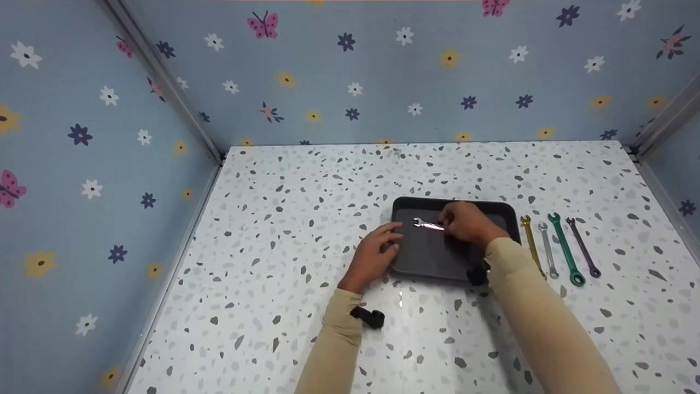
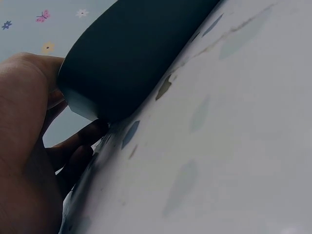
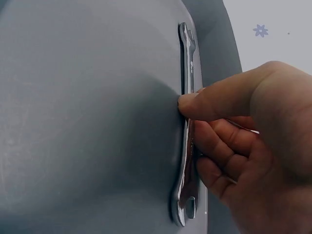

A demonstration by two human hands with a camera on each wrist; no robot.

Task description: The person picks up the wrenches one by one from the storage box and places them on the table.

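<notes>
My right hand (image 1: pixel 465 221) reaches into a dark grey tray (image 1: pixel 421 257) and pinches a shiny silver wrench (image 1: pixel 429 225) between thumb and fingers. In the right wrist view, this wrench (image 3: pixel 187 161) lies lengthwise along the tray floor close to a side wall, and my thumb presses its middle. At the tray's left side, my left hand (image 1: pixel 374 257) has its fingers spread loosely at the rim. The left wrist view shows that hand (image 2: pixel 24 126) against the tray's outer wall (image 2: pixel 117 63), with nothing gripped in it.
Right of the tray, several wrenches lie in a row on the speckled white table (image 1: pixel 273 246): gold (image 1: pixel 530 241), silver (image 1: pixel 548 251), green (image 1: pixel 566 249) and dark purple (image 1: pixel 584 247). Flower-patterned panels (image 1: pixel 350 71) border the table at the back and sides.
</notes>
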